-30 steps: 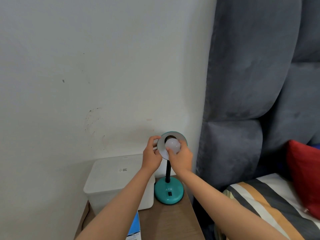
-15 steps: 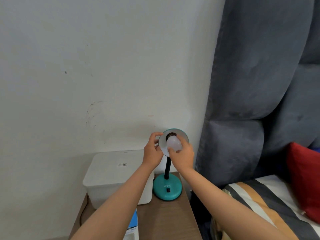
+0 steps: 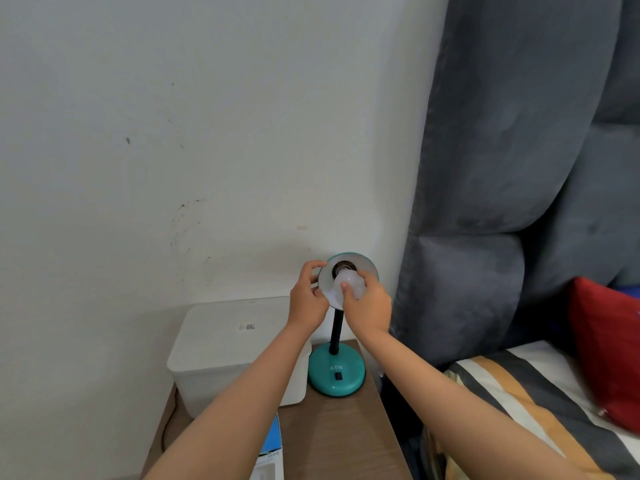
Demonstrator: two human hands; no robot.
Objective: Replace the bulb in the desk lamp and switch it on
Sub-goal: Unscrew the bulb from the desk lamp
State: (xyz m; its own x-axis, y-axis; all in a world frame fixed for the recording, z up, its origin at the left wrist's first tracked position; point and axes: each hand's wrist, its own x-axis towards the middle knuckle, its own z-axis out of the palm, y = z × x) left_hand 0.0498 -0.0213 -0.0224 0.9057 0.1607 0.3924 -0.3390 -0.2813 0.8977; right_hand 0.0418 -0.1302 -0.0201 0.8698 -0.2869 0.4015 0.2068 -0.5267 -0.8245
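Standing on the wooden surface (image 3: pixel 332 438) beside a white lidded box (image 3: pixel 228 344), the teal desk lamp (image 3: pixel 336 372) is tilted so that the inside of its shade (image 3: pixel 363 263) is turned towards the camera. The white bulb (image 3: pixel 349 283) is held at the mouth of the dark socket in the middle of the shade, its base pointed into the socket; how far it is seated cannot be told from this view. The bulb is gripped by the right hand (image 3: pixel 367 306), with thumb and fingers curled round the globe. The left rim of the shade is pinched by the left hand (image 3: pixel 307 299), its fingers curved over the edge. A black rocker switch (image 3: pixel 338 376) is seen on the lamp's round base, under the letters ATN. A blue and white carton (image 3: pixel 272 452) lies at the near edge of the surface. To the right, a grey padded headboard (image 3: pixel 485 168), a striped bed cover (image 3: pixel 526 403) and a red cushion (image 3: pixel 606 348) are seen.
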